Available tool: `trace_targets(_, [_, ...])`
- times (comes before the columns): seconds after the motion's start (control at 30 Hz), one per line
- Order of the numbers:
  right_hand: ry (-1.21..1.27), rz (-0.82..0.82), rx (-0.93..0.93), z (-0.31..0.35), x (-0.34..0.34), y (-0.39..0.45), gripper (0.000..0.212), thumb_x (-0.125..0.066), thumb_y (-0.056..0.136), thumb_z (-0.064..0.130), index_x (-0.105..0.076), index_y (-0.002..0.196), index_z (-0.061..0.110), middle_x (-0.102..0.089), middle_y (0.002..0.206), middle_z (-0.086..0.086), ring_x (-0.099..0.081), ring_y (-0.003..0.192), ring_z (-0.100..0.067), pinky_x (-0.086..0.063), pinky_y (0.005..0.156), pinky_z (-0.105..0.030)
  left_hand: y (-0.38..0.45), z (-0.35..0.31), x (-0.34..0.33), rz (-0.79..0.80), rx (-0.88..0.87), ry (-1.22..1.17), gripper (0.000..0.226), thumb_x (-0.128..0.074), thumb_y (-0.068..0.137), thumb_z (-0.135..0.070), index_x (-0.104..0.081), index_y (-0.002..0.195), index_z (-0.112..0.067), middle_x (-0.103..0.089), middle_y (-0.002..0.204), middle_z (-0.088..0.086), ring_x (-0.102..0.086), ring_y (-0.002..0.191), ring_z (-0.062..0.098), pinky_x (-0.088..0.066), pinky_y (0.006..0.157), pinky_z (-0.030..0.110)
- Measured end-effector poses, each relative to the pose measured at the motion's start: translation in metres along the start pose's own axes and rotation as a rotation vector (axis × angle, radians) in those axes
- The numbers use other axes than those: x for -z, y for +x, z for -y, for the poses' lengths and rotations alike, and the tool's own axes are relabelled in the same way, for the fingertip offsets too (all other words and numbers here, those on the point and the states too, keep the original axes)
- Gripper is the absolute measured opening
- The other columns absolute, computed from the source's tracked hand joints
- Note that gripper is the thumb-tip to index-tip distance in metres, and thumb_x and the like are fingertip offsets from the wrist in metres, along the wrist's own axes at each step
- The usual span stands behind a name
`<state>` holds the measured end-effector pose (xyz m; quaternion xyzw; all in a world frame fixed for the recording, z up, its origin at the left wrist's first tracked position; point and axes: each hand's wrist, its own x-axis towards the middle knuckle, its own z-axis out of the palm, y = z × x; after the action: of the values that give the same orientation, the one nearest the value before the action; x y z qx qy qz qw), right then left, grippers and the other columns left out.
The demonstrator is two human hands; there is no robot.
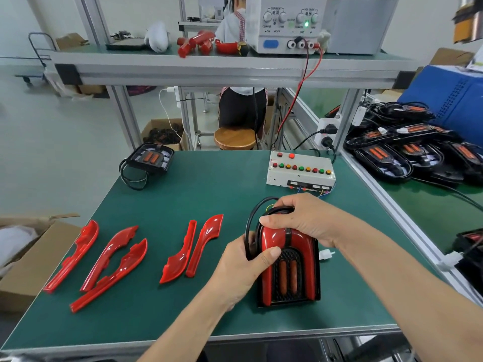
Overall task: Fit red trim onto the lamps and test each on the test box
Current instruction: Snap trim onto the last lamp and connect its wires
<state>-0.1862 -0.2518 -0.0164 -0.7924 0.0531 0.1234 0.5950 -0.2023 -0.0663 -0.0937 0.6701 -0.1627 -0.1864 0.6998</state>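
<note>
A black lamp [288, 273] with red trim on both sides lies on the green table, near the front right. My left hand [243, 267] grips its left side, thumb on the trim. My right hand [303, 218] grips its far end from above, over the black cable loop [248, 231]. The lamp's white plug [326, 254] lies loose to its right. Several loose red trim pieces [115, 257] lie in a row to the left, two more [193, 246] nearer the lamp. The white test box [300, 171] with coloured buttons stands behind.
Another black lamp [151, 159] with cable sits at the table's far left. A pile of black lamps [407, 150] fills the right bench. A cardboard box [28, 257] stands at the left. A power supply [287, 24] is on the upper shelf; a person stands beyond.
</note>
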Motion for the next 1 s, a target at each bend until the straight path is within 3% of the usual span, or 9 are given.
trace_targets(0.17, [-0.004, -0.003, 0.004, -0.001, -0.001, 0.001, 0.021, -0.093, 0.072, 0.034, -0.078, 0.081, 0.021, -0.079, 0.084, -0.005, -0.075, 0.074, -0.017, -0.059, 0.067, -0.027, 0.0, 0.001, 0.001, 0.007, 0.001, -0.019, 0.028, -0.08, 0.082, -0.052, -0.072, 0.099, -0.031, -0.077, 0.105, -0.001, -0.073, 0.102, 0.013, -0.055, 0.084, 0.02])
trace_targets(0.3, [-0.047, 0.076, -0.06, 0.005, 0.009, -0.002, 0.039, -0.087, 0.072, 0.053, -0.078, 0.093, 0.023, -0.08, 0.095, -0.006, -0.077, 0.088, -0.022, -0.062, 0.078, -0.032, 0.002, 0.001, 0.001, 0.015, -0.015, -0.027, 0.034, -0.08, 0.082, -0.053, -0.072, 0.102, -0.027, -0.077, 0.105, 0.0, -0.073, 0.102, 0.013, -0.055, 0.084, 0.019])
trace_targets(0.43, [0.004, 0.173, -0.144, 0.006, 0.023, -0.004, 0.052, -0.086, 0.07, 0.041, -0.075, 0.113, 0.014, -0.078, 0.11, -0.011, -0.075, 0.103, -0.027, -0.06, 0.094, -0.039, 0.005, 0.002, 0.0, 0.025, -0.052, 0.022, 0.045, -0.079, 0.075, -0.067, -0.071, 0.1, -0.031, -0.077, 0.104, -0.002, -0.073, 0.101, 0.012, -0.055, 0.084, 0.022])
trace_targets(0.73, [0.107, 0.248, -0.169, 0.003, 0.028, -0.005, 0.032, -0.081, 0.079, 0.02, -0.077, 0.108, 0.007, -0.078, 0.104, -0.014, -0.076, 0.089, -0.022, -0.061, 0.076, -0.031, 0.006, 0.001, 0.001, 0.092, -0.078, 0.054, 0.037, -0.078, 0.081, -0.062, -0.07, 0.107, -0.037, -0.077, 0.109, -0.004, -0.072, 0.106, 0.013, -0.055, 0.088, 0.024])
trace_targets(1.0, [0.086, 0.244, -0.2, 0.007, 0.022, -0.004, 0.046, -0.084, 0.072, 0.021, -0.075, 0.113, 0.004, -0.077, 0.111, -0.017, -0.075, 0.097, -0.028, -0.06, 0.089, -0.04, 0.003, 0.003, 0.004, 0.094, -0.073, 0.041, 0.037, -0.078, 0.082, -0.058, -0.07, 0.11, -0.035, -0.076, 0.114, -0.001, -0.071, 0.11, 0.015, -0.055, 0.092, 0.026])
